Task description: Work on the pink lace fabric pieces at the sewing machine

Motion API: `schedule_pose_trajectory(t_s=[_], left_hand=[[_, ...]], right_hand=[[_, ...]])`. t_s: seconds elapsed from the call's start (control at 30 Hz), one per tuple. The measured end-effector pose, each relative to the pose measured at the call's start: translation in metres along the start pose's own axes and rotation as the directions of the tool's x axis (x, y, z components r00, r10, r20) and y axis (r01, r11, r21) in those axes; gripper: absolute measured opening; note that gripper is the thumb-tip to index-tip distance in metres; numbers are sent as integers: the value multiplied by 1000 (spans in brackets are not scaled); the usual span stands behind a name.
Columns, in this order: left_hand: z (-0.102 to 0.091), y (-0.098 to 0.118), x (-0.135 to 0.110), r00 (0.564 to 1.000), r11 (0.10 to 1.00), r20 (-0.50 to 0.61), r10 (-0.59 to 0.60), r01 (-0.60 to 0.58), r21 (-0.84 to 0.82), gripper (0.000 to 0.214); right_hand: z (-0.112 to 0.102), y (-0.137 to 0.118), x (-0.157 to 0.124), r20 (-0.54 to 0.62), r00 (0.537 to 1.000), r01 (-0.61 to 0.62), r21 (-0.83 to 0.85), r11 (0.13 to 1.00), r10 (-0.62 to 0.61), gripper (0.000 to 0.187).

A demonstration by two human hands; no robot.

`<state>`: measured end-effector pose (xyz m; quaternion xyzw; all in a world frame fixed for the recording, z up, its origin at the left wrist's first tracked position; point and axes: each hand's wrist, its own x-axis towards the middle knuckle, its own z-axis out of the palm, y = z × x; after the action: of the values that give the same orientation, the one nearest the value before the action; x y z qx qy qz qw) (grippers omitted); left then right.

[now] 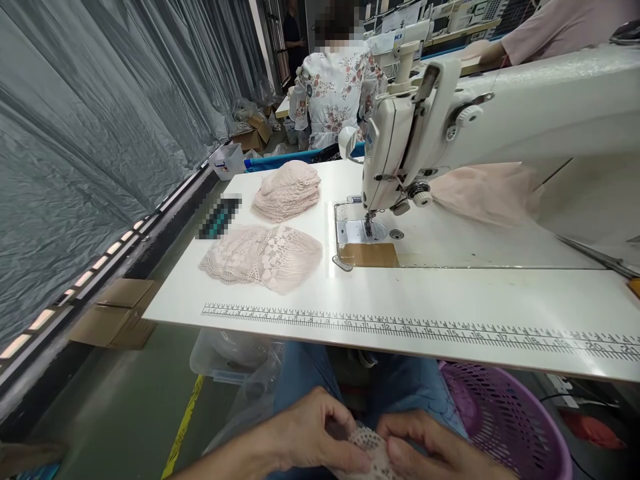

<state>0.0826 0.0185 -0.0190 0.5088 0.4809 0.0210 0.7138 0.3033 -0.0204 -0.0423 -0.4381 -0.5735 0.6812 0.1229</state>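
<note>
Over my lap, below the table's front edge, a piece of pale pink lace (373, 448) is pinched between both hands. My left hand (320, 433) grips its left side with thumb and fingers closed. On the other side my right hand (425, 440) has its fingers closed on the same lace; the lower part runs out of view. Up on the white table (280, 319), a flat lace piece (265, 257) lies in front of a stack of folded pink lace (287, 190). The sewing machine (390, 153) stands to the right of them, its needle area away from my hands.
Pink fabric (487, 190) lies under the machine arm, with scissors (595, 257) at the right. A purple basket (505, 420) stands right of my legs, a clear plastic bin (230, 353) to the left. A printed ruler (400, 327) lines the table edge. Other people work beyond.
</note>
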Motion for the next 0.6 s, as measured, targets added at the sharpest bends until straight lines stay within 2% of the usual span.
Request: schedule_pose_trajectory(t_s=[0.17,0.43,0.6], left_hand=[[-2,-2,-1,999,999,6,41,-41,-3,38],[-21,-17,-10,988,993,143,62,-75,93,54],[-28,-19,-11,970,994,229,82,-96,53,54]], right_hand=[[4,-5,9,49,999,17,82,996,-21,57],[-3,2,4,63,997,-50,90,995,44,55],[-3,4,5,97,995,-32,131,991,19,53]])
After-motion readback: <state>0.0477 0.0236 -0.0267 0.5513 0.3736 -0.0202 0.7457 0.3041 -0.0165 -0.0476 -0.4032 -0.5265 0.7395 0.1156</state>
